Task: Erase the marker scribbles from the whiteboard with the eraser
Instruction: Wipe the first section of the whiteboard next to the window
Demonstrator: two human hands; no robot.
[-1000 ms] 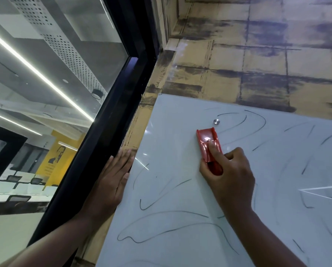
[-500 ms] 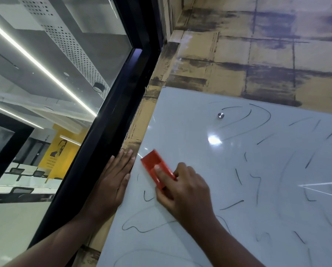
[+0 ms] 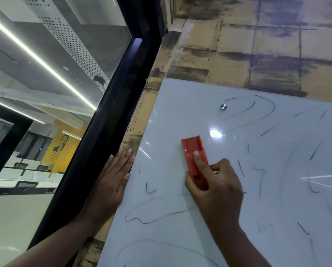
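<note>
A white glass whiteboard [image 3: 180,105] hangs on the wall and fills the right half of the view. Thin black marker scribbles [image 3: 157,214] run across it, with more curves near the top [image 3: 265,110] and short strokes at the right. My right hand [image 3: 217,189] grips a red eraser [image 3: 193,151] and holds it flat on the board, index finger laid along its back. My left hand [image 3: 111,180] rests flat with straight fingers on the wall and the board's left edge.
A round metal mounting stud [image 3: 223,106] sits near the board's top left. A black window frame [image 3: 107,120] runs diagonally just left of the board, with glass beyond it. Tan, stained wall panels [image 3: 257,45] lie above the board.
My right hand swept the eraser down-left toward my left hand, then back up and right to the board's upper middle. Several lines in the left part are gone. My left hand stayed put.
</note>
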